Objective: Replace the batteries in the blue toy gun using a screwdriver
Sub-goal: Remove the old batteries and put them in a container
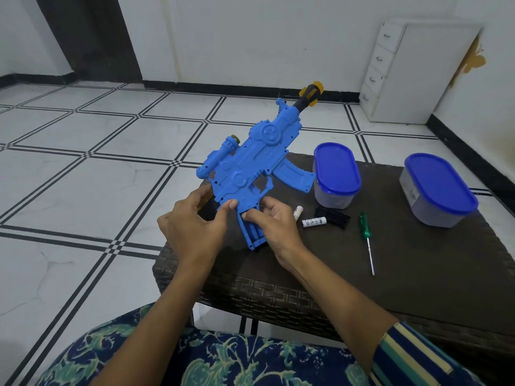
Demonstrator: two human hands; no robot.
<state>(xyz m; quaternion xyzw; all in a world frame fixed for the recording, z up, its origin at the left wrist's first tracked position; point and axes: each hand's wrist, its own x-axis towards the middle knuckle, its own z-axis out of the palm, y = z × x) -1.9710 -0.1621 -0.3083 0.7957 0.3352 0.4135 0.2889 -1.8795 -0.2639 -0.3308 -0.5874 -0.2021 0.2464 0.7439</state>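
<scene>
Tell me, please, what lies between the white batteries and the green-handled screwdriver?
In the head view, a black plastic piece, perhaps the battery cover, lies there.

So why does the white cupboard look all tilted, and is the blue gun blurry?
Head view: the wide-angle lens leans and stretches things near the edges, like the white cupboard; the blue toy gun is sharp, the screwdriver too; the light is soft and even, shadows faint, no harsh glare.

A home room — tiled floor (83, 190), white drawer chest (382, 60) by the wall (250, 37), low wicker table (418, 274).
</scene>
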